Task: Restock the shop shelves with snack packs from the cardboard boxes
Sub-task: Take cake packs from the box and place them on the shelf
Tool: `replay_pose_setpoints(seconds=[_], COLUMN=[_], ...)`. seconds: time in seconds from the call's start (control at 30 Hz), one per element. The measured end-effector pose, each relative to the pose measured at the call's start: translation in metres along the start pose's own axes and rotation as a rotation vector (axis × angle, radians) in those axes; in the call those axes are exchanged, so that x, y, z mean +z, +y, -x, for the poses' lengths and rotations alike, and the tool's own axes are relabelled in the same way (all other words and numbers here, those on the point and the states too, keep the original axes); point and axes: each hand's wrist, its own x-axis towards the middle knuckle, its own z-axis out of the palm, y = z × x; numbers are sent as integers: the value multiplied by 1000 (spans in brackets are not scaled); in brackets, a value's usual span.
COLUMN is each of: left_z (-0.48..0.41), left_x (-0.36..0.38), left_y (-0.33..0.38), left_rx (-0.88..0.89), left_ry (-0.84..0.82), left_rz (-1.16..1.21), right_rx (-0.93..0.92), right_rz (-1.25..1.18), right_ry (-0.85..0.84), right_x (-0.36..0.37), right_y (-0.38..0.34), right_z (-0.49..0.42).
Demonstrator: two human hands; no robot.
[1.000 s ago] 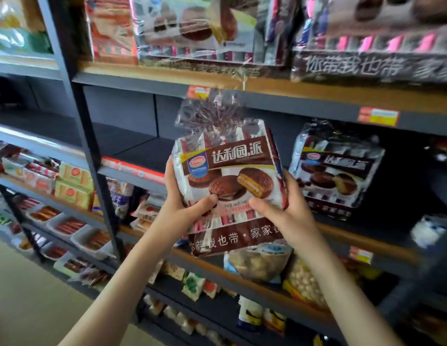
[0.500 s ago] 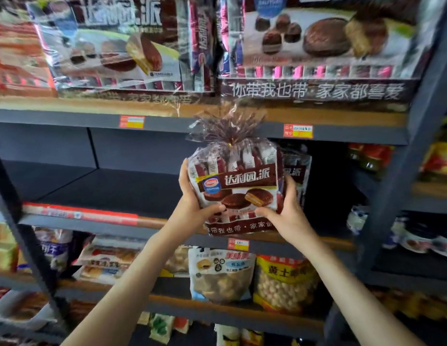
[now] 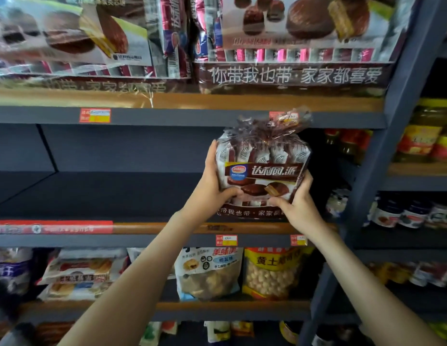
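while the middle shelf runs off leftward, the left hand grips one side of the chocolate pie pack, upright over the shelf's right end, and the right hand the other; placing seems in hand, and next it needs setting down and releasing.

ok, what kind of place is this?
Most likely a small grocery shop: tiered shelves with price tags on their edges, bagged snacks below, jars in the next bay. The left hand and right hand hold a pie pack.
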Motion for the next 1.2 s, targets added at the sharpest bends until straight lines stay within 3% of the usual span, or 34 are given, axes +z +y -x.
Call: replay_pose_setpoints(seconds=[0.37,0.8,1.07,1.2], left_z=[3,9,5,4], left_x=[7,18,28,29], left_y=[-4,-15,-17,-19], left_rx=[86,30,-17,-47], left_ry=[64,8,-53,24], left_rz=[-49,-28,19,26], right_rx=[-39,5,149,179], right_rz=[11,50,30,-26], right_ry=[86,-39,-142,-111], right_x=[-2,-11,-22,-20], right_y=[10,20,18,14], right_z=[-5,-2,-1,-3])
